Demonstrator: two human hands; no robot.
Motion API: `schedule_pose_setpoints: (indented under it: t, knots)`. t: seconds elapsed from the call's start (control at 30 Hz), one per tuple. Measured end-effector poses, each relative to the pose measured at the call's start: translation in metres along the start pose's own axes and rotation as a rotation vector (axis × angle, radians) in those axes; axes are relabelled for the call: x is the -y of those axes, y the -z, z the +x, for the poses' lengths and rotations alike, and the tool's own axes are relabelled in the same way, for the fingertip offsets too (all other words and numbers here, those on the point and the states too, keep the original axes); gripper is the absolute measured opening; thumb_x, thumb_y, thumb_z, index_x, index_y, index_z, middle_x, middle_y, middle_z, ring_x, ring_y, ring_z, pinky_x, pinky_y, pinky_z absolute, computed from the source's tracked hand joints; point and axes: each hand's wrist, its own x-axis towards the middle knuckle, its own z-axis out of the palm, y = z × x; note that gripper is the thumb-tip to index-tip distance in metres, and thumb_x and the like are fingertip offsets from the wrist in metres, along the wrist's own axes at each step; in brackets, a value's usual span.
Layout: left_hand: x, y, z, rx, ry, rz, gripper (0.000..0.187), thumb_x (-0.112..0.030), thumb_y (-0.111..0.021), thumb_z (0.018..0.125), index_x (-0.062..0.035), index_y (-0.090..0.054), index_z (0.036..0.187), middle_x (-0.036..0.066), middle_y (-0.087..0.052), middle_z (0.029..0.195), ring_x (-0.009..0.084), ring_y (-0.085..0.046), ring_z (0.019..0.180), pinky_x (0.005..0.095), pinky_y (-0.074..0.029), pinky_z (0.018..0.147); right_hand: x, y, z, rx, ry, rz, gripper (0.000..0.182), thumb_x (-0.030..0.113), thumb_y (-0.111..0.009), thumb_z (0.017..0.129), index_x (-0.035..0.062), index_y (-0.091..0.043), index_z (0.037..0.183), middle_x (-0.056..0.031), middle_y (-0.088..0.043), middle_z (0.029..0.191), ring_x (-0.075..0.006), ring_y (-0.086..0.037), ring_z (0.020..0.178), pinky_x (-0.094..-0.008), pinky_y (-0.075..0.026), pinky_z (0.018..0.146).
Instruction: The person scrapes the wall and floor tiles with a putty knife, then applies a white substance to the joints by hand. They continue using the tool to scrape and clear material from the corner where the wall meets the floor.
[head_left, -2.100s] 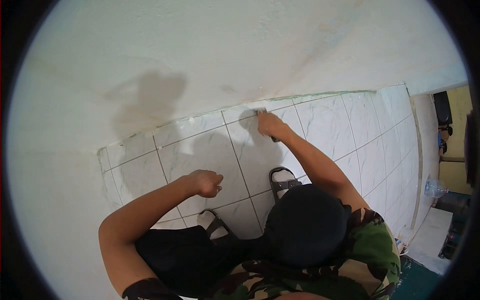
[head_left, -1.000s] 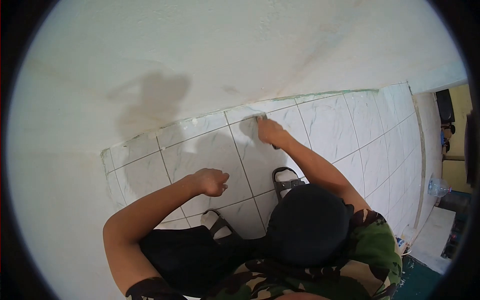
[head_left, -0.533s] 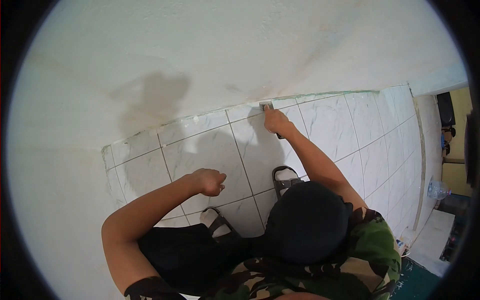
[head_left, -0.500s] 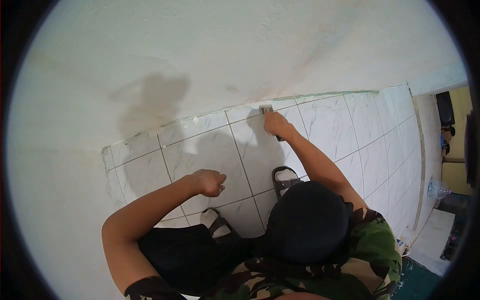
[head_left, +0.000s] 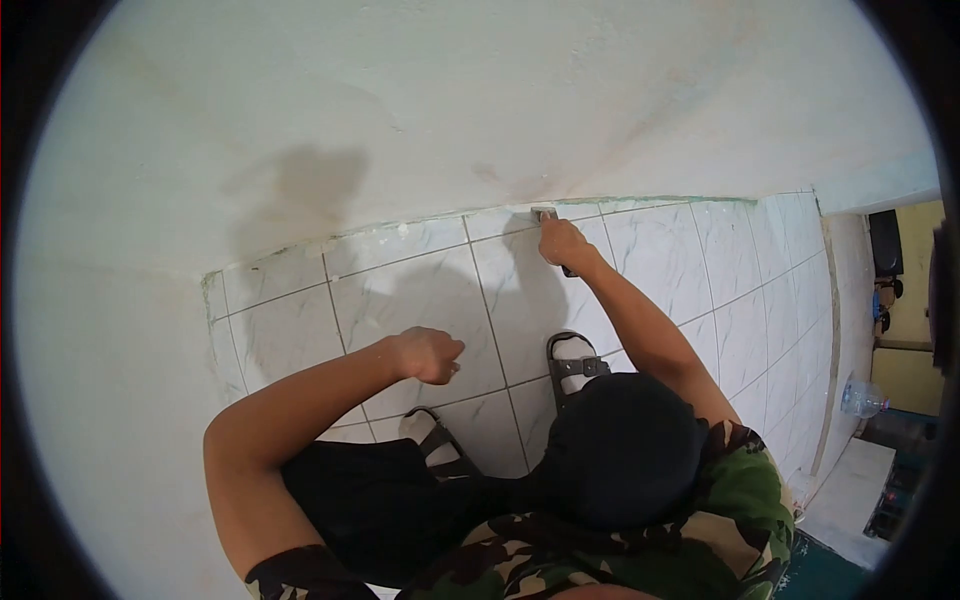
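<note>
My right hand (head_left: 566, 244) is wrapped round a scraper, its fingers closed on the dark handle. The scraper's flat metal blade (head_left: 543, 213) lies at the upper edge of the tiles, close to the foot of the wall. Whether the blade touches the tile or the wall is hard to tell. My left hand (head_left: 430, 355) is curled into a loose fist above the tiled floor (head_left: 400, 310), with nothing showing in it. A thin greenish line (head_left: 680, 199) runs along the joint between wall and tiles.
The pale wall (head_left: 480, 100) rises beyond the tiles. My sandalled feet (head_left: 573, 362) stand on the floor below my hands. At the right are a clear plastic bottle (head_left: 862, 399), a whitish ledge (head_left: 850, 485) and dark items (head_left: 885, 243).
The view has shifted slightly. My left fist is a little higher in the picture. My right hand keeps the scraper at nearly the same place along the tile edge.
</note>
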Motion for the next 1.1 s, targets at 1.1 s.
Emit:
schedule_pose_setpoints:
  t: [1.1]
  knots:
    - [0.038, -0.015, -0.043, -0.054, -0.03, -0.053, 0.031, -0.027, -0.052, 0.089, -0.0024, -0.057, 0.107, 0.019, -0.062, 0.104, 0.0361, -0.059, 0.101, 0.0456, -0.047, 0.086, 0.092, -0.035, 0.021, 0.053, 0.134, 0.004, 0.031, 0.009, -0.047, 0.08, -0.0081, -0.055, 0.104, -0.031, -0.063, 0.096, -0.0436, -0.063, 0.092, -0.0487, -0.051, 0.079]
